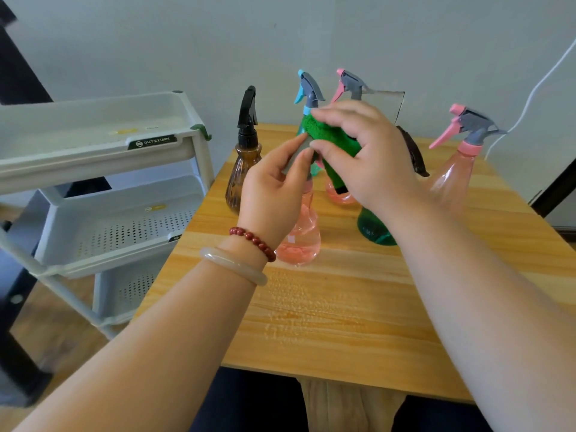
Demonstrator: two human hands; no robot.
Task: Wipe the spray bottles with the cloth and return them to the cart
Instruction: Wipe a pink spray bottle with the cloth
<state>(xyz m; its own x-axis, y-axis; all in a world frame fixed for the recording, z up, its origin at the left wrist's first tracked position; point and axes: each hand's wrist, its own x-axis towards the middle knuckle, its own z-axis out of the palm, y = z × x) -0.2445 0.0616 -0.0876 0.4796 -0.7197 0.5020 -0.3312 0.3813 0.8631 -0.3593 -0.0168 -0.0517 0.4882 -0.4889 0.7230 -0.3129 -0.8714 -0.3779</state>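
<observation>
A pink spray bottle (300,241) stands on the wooden table (327,322) in front of me. My left hand (276,190) pinches its grey sprayer head between thumb and fingertips. My right hand (371,157) holds a green cloth (332,135) wrapped against the same sprayer head, which is mostly hidden. Behind stand an amber bottle (244,173) with a black sprayer, a teal bottle (307,92) with a blue trigger and a pink bottle (341,194). A green bottle (374,230) sits under my right wrist. Another pink bottle (456,173) stands at the right.
A white tiered cart (93,145) with perforated trays stands left of the table, close to its edge. A dark brown object (414,151) shows behind my right hand. A white cable (530,101) hangs on the wall at the right. Water droplets speckle the table's near middle.
</observation>
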